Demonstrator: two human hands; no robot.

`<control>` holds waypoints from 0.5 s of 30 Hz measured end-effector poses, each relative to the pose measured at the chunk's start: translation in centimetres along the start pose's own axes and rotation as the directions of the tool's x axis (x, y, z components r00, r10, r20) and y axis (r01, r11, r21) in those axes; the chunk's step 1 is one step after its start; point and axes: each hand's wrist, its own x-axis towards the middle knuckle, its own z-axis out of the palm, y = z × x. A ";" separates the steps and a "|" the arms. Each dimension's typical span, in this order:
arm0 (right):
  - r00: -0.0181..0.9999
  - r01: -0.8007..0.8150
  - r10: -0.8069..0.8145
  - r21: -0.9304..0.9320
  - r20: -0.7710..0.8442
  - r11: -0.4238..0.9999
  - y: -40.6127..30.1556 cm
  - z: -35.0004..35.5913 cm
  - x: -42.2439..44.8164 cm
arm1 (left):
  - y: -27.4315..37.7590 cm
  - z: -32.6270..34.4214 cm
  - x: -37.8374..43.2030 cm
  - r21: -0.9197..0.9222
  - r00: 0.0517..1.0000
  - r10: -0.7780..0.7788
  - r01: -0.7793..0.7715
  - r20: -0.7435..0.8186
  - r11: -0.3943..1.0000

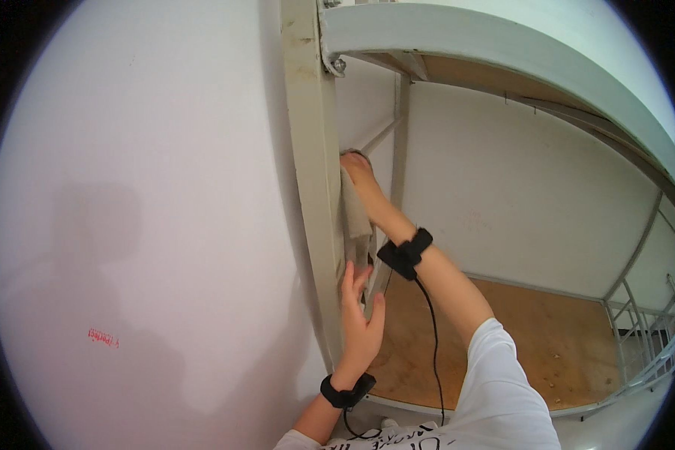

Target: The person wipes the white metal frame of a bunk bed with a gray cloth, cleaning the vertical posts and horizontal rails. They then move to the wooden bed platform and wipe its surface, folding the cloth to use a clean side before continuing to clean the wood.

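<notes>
My right hand (358, 167) is raised against the inner side of a pale metal bunk bed post (310, 169), with a grey cloth (355, 211) under it. Part of the cloth hangs down below the hand, along the post. Its fingertips are partly hidden at the post's edge. Lower down, my left hand (363, 326) is held upright beside the same post, fingers apart and nothing in them. Whether its fingertips touch the post I cannot tell.
The upper bunk's metal rail (484, 28) juts out overhead, bolted to the post. Below lies the lower bunk's wooden board (517, 343). A white wall (163, 169) stands close on the left. A black cable (436, 332) hangs from my right wrist strap (406, 254).
</notes>
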 end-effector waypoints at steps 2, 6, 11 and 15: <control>0.996 0.040 -0.032 0.091 -0.077 0.995 0.2 0.9 -1.1 | -1.2 -0.4 0.6 -0.039 1.000 0.015 -0.015 -0.011 0.999; 0.991 0.012 0.029 0.303 -0.131 0.953 -6.6 -4.2 -0.6 | 6.3 0.4 2.2 0.063 0.998 0.056 -0.055 -0.018 0.997; 0.998 0.016 0.004 0.332 -0.059 0.943 -9.7 -7.2 -3.7 | 6.8 2.4 3.2 -0.106 0.998 0.005 -0.012 -0.066 0.994; 0.996 0.073 -0.079 0.159 0.037 0.985 -8.9 -8.2 -7.1 | 6.5 2.5 2.5 0.046 0.992 0.106 -0.104 -0.061 0.994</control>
